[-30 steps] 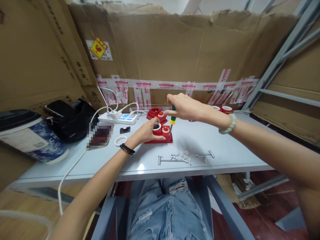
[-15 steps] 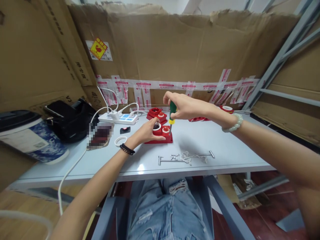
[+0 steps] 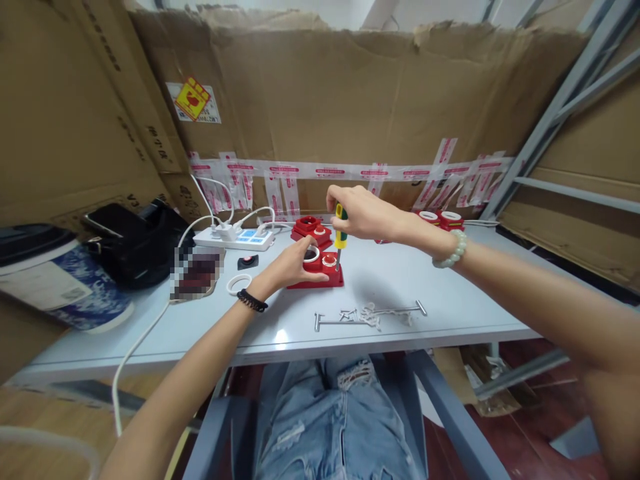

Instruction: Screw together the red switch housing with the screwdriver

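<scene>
My left hand (image 3: 293,267) is closed around the left side of a red block (image 3: 325,279) with white rings on top, pressing it on the table. My right hand (image 3: 363,213) grips a green and yellow screwdriver (image 3: 341,233) by its handle. The screwdriver stands nearly upright, its tip at the right part of the red block, beside the white ring there. Just behind, a second red piece (image 3: 311,230) sits on the table. A loose white ring (image 3: 239,285) lies left of my left hand.
Metal T-shaped rods (image 3: 345,323) with small screws and white bits lie near the front edge. More red pieces with white rings (image 3: 450,219) stand at the back right. To the left are a power strip (image 3: 235,237), a phone, a black bag (image 3: 140,247) and a large cup (image 3: 65,280).
The screwdriver handle has turned in my right hand, showing more yellow now. The view has shifted slightly. My left hand stays on the red block.
</scene>
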Available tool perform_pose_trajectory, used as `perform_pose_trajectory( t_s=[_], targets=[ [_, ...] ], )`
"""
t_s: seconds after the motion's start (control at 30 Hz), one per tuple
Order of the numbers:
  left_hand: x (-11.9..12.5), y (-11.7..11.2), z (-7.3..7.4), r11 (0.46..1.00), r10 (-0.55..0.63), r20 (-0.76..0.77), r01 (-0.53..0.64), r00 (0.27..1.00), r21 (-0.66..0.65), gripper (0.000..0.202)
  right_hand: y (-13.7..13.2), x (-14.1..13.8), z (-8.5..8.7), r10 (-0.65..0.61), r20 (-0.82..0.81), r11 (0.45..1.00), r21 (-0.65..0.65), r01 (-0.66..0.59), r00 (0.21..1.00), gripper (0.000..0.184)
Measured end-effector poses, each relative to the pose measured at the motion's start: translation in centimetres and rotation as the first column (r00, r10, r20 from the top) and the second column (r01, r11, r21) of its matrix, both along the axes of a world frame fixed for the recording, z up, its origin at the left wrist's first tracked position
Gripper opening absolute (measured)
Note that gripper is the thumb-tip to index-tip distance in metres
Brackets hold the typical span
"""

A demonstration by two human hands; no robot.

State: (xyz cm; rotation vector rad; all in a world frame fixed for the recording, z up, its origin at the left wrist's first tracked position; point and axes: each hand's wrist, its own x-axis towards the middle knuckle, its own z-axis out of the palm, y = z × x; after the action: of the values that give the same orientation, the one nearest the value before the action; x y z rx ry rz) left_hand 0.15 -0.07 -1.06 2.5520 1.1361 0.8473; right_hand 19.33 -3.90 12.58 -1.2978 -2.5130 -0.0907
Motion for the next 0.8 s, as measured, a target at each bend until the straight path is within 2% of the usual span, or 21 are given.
perform_pose_trajectory(
  t_s=[0.1,0.27,0.37,0.43,0.53,0.6,0.7,0.8],
  targets=[
    [0.0,0.0,0.0,1.0,-0.013,0.001,0.013,1.0,0.003,0.06,0.0,0.1,0.1,0.052,0.004,0.997,-0.061,-0.052,0.999,0.021],
    [0.0,0.0,0.1,1.0,-0.005,-0.008,0.006,1.0,0.003,0.061,-0.4,0.1,0.2,-0.007,-0.026,0.999,-0.036,0.006,1.0,0.011],
    [0.0,0.0,0.1,1.0,-0.001,-0.015,0.001,1.0,0.003,0.061,-0.4,0.1,0.2,0.023,-0.039,0.997,-0.078,-0.026,0.999,0.022],
    [0.0,-0.1,0.1,1.0,-0.001,-0.017,0.001,1.0,0.007,0.061,-0.3,0.2,0.1,-0.001,-0.016,0.996,-0.086,-0.001,1.0,0.027],
    [0.0,-0.1,0.1,1.0,-0.006,-0.014,0.006,1.0,0.007,0.062,-0.2,0.3,0.1,-0.057,0.016,0.998,-0.037,0.058,0.998,0.021],
    [0.0,-0.1,0.1,1.0,-0.009,-0.013,0.009,1.0,0.0,0.062,-0.4,0.4,0.3,-0.027,0.002,0.998,-0.057,0.027,1.0,0.022],
    [0.0,-0.1,0.1,1.0,-0.009,-0.019,0.009,1.0,0.0,0.061,-0.9,0.3,0.6,0.038,-0.027,0.992,-0.121,-0.041,0.999,0.033],
    [0.0,0.0,0.1,1.0,-0.002,-0.027,0.002,1.0,0.006,0.06,-1.2,0.1,0.6,0.025,-0.003,0.993,-0.112,-0.025,1.0,0.033]
  ],
)
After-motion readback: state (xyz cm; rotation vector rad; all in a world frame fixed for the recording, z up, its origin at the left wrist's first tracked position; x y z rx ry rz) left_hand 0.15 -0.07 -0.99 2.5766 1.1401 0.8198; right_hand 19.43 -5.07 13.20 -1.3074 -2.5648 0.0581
